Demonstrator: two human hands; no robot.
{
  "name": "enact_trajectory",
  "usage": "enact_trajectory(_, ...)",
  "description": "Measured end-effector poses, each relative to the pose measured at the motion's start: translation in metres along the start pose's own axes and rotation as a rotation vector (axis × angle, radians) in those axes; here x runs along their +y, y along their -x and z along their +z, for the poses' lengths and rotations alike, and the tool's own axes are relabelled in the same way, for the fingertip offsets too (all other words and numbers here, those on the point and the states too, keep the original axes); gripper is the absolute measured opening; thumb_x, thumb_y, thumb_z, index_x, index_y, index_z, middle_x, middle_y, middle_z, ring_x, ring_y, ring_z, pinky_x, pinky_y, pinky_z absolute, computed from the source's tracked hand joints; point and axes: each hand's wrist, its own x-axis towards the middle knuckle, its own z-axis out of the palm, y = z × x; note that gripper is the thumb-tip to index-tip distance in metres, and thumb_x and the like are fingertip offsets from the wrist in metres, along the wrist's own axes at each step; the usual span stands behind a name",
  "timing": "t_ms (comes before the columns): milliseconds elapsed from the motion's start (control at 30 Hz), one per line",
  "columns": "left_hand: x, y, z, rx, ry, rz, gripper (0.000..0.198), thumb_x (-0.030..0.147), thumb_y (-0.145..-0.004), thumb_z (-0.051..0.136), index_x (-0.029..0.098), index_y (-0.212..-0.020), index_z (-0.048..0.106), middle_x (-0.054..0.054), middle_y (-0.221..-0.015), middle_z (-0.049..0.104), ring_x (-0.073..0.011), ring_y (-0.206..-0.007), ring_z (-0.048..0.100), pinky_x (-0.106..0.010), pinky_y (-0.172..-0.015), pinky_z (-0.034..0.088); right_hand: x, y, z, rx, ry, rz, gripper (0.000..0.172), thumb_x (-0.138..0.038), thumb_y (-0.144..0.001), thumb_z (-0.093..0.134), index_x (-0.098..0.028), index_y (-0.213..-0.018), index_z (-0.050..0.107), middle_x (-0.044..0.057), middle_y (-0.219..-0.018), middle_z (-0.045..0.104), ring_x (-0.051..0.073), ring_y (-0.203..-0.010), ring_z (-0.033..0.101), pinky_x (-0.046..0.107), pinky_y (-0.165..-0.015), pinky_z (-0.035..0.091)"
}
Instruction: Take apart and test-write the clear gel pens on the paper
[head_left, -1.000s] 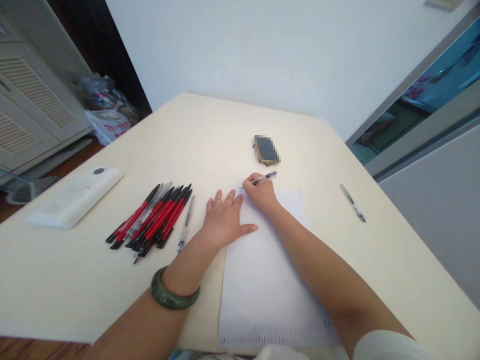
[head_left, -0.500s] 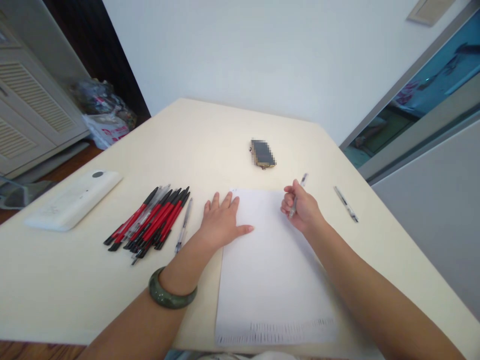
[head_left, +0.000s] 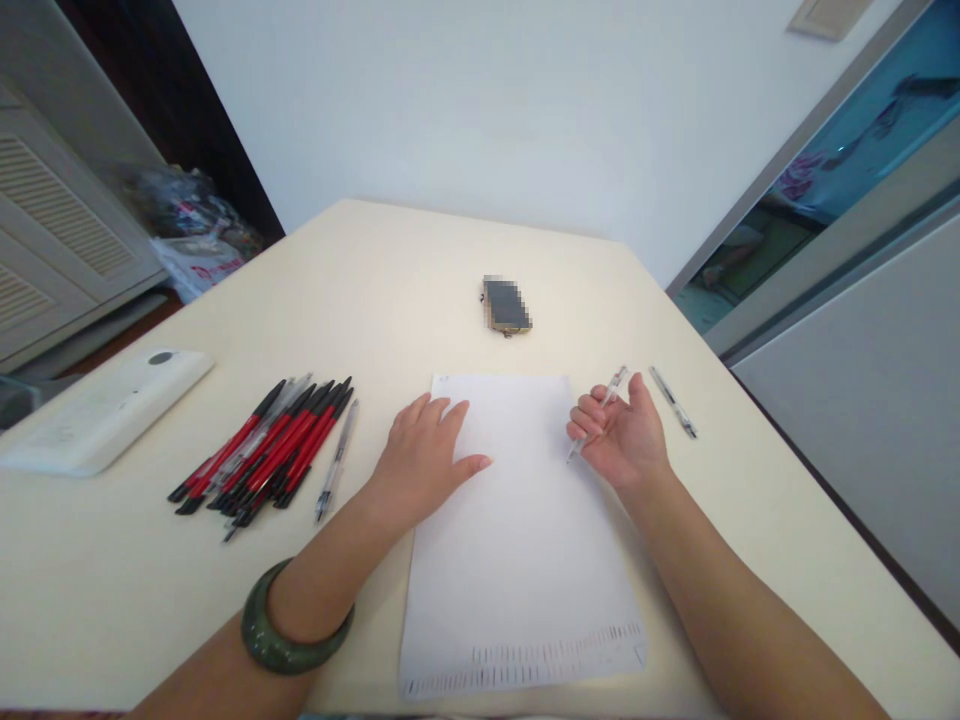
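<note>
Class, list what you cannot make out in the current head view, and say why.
All in the head view:
Middle of the pen in the right hand: hidden by its grip.
Paper behind the left hand: covered by it.
Far-left corner marks: too small to read.
Lower pens in the pile: hidden by those above.
Dark object: pixelated.
Print on the white bag: too blurred.

Room above paper (head_left: 525,530), pen pile (head_left: 268,455) leftward
</note>
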Motion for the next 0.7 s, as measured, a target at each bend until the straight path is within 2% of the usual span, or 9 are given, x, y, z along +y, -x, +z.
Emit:
enact_trajectory(100,0.008,0.010,-0.002,-0.100,0.016,0.119,0.066,0.059,-0.070,0.042,0.022,-0.124,0.034,-0.008,-0.130,0.035,-0.0270,-0.123,0.020,-0.039,-0.099,0.017,-0.007,0.002,-0.005,0.042,0.041,-0.035,0.054,-0.070,-0.066,0.025,-0.020,-0.050,0.037,-0.005,-0.042,0.026,0.009,-0.037,0.028,0.026,-0.042,0.032)
enact_trajectory(200,0.011,0.015,0.000,-0.170,0.019,0.152,0.068,0.058,-0.068,0.045,0.023,-0.125,0.033,-0.009,-0.135,0.028,-0.0282,-0.124,0.018,-0.040,-0.099,0.017,-0.010,0.003,-0.006,0.061,0.066,-0.069,0.056,-0.072,-0.063,0.022,-0.020,-0.046,0.031,-0.005,-0.040,0.023,0.009,-0.037,0.024,0.027,-0.042,0.030)
enact_trajectory(500,0.011,0.014,-0.002,-0.187,0.017,0.154,0.068,0.058,-0.069,0.044,0.022,-0.126,0.033,-0.010,-0.136,0.026,-0.0283,-0.124,0.017,-0.041,-0.099,0.018,-0.012,0.002,-0.010,0.022,0.005,-0.119,0.048,-0.060,-0.069,0.023,-0.020,-0.043,0.027,-0.005,-0.038,0.021,0.009,-0.034,0.021,0.025,-0.039,0.024)
enact_trajectory(633,0.011,0.014,-0.002,-0.191,0.019,0.151,0.068,0.057,-0.069,0.045,0.022,-0.126,0.032,-0.009,-0.136,0.026,-0.0281,-0.125,0.017,-0.041,-0.099,0.017,-0.009,0.000,-0.008,0.047,-0.025,-0.088,0.052,-0.068,-0.065,0.026,-0.020,-0.046,0.032,-0.005,-0.040,0.025,0.009,-0.035,0.026,0.025,-0.039,0.028)
enact_trajectory(700,0.011,0.014,-0.002,-0.190,0.018,0.150,0.068,0.057,-0.069,0.045,0.022,-0.125,0.033,-0.009,-0.136,0.026,-0.0280,-0.125,0.017,-0.041,-0.099,0.017,-0.006,0.000,-0.004,0.051,-0.038,-0.064,0.048,-0.064,-0.067,0.031,-0.020,-0.050,0.036,-0.005,-0.042,0.031,0.009,-0.037,0.032,0.026,-0.042,0.033)
